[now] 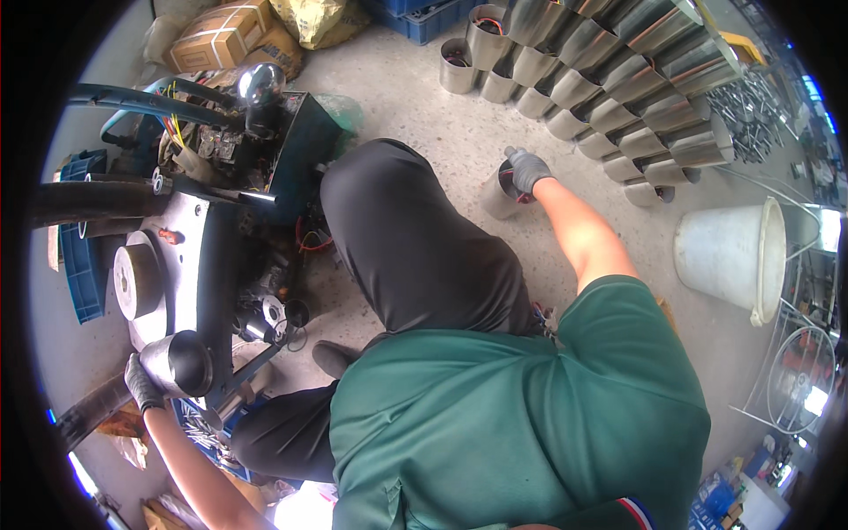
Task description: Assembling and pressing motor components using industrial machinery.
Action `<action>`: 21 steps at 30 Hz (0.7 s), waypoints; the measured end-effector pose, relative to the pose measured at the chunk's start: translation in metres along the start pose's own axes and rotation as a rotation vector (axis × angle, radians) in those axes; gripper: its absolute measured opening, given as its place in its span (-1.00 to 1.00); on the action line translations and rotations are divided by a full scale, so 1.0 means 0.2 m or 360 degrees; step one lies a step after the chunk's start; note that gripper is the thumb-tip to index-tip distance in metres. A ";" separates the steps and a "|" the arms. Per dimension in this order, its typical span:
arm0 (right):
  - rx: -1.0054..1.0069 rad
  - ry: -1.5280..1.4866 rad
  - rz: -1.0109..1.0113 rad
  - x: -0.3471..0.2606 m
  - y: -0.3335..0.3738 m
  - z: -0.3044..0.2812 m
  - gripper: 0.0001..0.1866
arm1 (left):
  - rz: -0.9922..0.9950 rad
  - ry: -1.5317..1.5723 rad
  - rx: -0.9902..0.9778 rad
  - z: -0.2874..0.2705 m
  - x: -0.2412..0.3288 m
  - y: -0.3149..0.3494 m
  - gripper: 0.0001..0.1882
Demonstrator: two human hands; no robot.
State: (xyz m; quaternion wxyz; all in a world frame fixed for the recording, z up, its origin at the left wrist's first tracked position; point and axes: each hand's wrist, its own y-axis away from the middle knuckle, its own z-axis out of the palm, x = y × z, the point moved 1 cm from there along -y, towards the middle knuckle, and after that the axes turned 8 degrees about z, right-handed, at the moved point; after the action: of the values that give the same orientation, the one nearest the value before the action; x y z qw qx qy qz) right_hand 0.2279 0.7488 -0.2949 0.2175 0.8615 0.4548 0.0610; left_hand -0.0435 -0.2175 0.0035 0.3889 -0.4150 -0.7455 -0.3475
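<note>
Head view: I see a left hand [141, 383] curled against one steel cylinder [170, 366], a right hand [530, 170] gripping a second tube [498, 201], fingertips partly hidden; stacked cans [631, 81] overlap uncountably.

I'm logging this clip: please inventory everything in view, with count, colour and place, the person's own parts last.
Left-side cylinder: 1, silver, by the machine
Right-side cylinder: 1, silver, on floor
Grouped cylinders: many, silver, upper right
Machine: 1, dark teal and grey, left
Cardboard box: 1, brown, upper left
Sack: 1, yellowish, beside box
Upper crate: blue, top edge, count unclear
Left crate: 1, blue, far left
Bucket: 1, whitish, right
Metal pieces: many, silver, upper right
Shirt: 1, green, lower centre
Trousers: 1, black, centre
Left hand: 1, grey-gloved, against left-side cylinder
Right hand: 1, grey-gloved, at right-side cylinder's rim
</note>
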 end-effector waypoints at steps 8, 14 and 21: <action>-0.0059 -0.0274 -0.0163 0.10 0.15 0.08 -0.12 | 0.0043 -0.0026 -0.0148 -0.14 -0.04 -0.08 -0.60; -0.0972 -0.1758 0.0828 0.42 0.28 0.44 -0.32 | -0.0036 0.0144 -0.0202 0.02 -0.03 -0.02 -0.63; -0.0446 -0.2230 0.0984 0.17 0.35 0.55 -0.75 | 0.0045 0.0058 0.0009 -0.07 0.00 0.03 -0.63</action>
State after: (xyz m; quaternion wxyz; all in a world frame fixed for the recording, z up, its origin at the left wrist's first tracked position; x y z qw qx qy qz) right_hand 0.3339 0.7067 -0.3662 0.5341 0.7512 -0.0616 -0.3830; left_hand -0.0353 -0.2261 0.0109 0.4083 -0.4181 -0.7333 -0.3474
